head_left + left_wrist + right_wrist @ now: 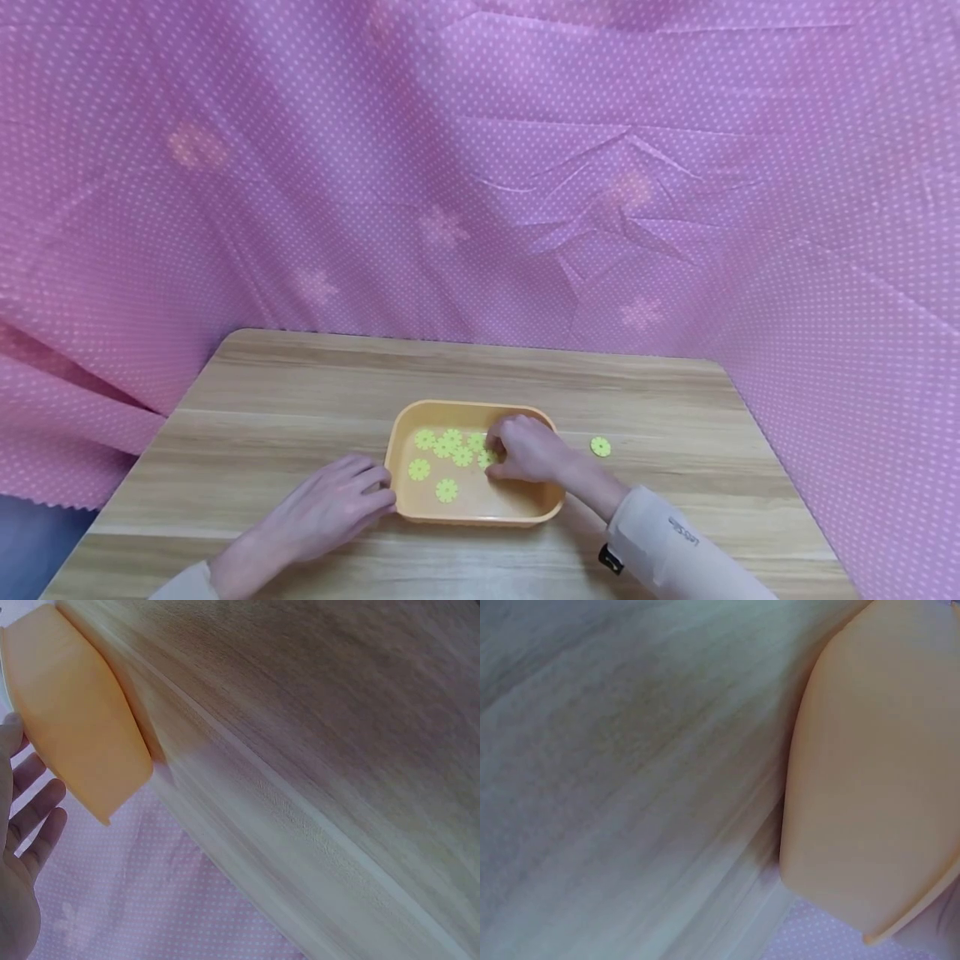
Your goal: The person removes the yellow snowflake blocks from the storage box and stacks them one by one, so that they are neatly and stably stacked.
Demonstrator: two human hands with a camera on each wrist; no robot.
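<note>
A shallow orange plastic tray [517, 504] holds several yellow-green flower-shaped discs [446, 491], mostly lying flat in its left and middle part. My left hand [330, 508] rests against the tray's left end. In the left wrist view its fingers [46, 832] are spread and fairly straight beside the orange wall [82, 712]. Over the tray's right part, my right hand [528, 450] reaches in with bent fingers, thumb and forefinger on either side of a disc [486, 460]. Whether they pinch it is hidden. From the right wrist, mainly the tray's outer wall [877, 765] shows.
One more yellow-green disc [600, 447] lies on the wooden table [660, 400], right of the tray. Pink dotted cloth [525, 167] hangs behind the table and along both sides. A small black clip [611, 559] sits at the right sleeve.
</note>
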